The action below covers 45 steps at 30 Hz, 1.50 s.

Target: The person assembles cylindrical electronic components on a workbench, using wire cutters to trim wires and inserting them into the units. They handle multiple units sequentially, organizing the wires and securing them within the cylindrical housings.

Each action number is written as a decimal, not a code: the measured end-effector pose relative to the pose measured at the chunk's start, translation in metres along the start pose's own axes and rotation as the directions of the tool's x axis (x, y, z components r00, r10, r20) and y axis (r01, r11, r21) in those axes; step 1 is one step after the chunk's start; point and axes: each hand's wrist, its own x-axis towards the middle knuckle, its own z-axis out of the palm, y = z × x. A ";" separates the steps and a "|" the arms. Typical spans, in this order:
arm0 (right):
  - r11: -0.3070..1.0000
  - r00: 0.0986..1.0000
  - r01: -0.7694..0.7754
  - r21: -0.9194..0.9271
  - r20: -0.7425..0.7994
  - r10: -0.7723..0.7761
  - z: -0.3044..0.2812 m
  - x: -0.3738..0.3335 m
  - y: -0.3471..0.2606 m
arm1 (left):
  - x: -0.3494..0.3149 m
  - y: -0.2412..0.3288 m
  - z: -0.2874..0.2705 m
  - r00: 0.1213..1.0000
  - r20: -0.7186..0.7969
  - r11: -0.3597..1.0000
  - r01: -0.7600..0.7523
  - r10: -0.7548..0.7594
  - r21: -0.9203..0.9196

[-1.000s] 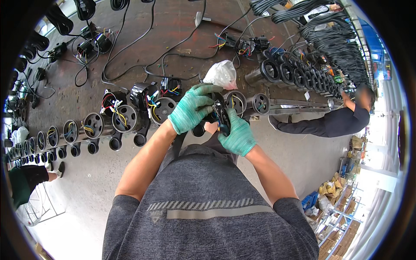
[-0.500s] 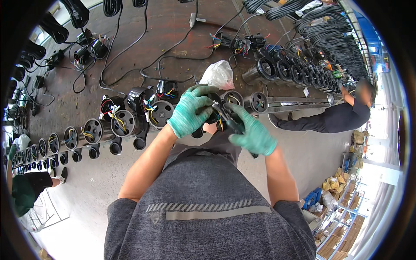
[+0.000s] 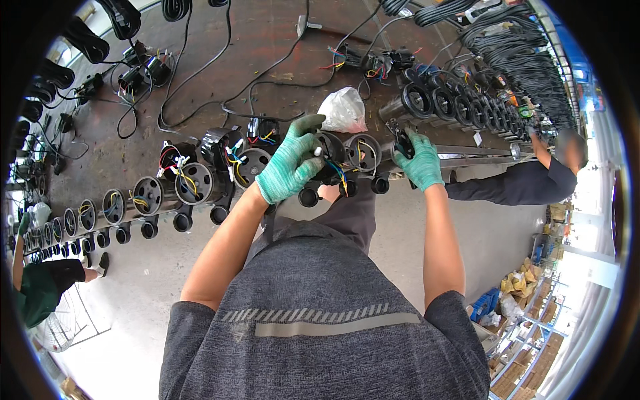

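My left hand, in a green knit glove, is curled around the side of a black wired part at the bench edge. A small white connector shows by its fingertips, and yellow and blue wires hang below. My right hand, gloved alike, is closed on dark pliers whose jaws point toward the far side of the bench. Between my hands stands a metal cylinder with wires in its open end. A round holed end plate lies left of my left hand.
A row of metal cylinders lines the bench edge leftward. Black cables cross the brown bench top. A white plastic bag lies beyond my hands. Co-workers stand at far right and far left.
My right hand has moved right and away from me with the pliers, leaving the wired part. My left hand stays by that part, nearly in place.
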 end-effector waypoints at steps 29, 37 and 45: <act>0.818 0.917 0.395 0.418 -0.117 -0.382 -0.079 -0.018 -0.173 | 0.028 0.012 0.000 0.995 0.101 0.984 -0.028 0.010 0.174; 0.864 0.989 0.146 0.482 -0.065 -0.131 -0.075 -0.064 -0.157 | 0.025 0.016 0.003 0.997 0.037 0.921 -0.081 0.072 0.382; 0.802 1.000 -0.017 0.598 0.005 0.017 -0.020 -0.082 -0.177 | 0.022 0.016 0.001 0.996 0.080 0.951 -0.058 0.035 0.305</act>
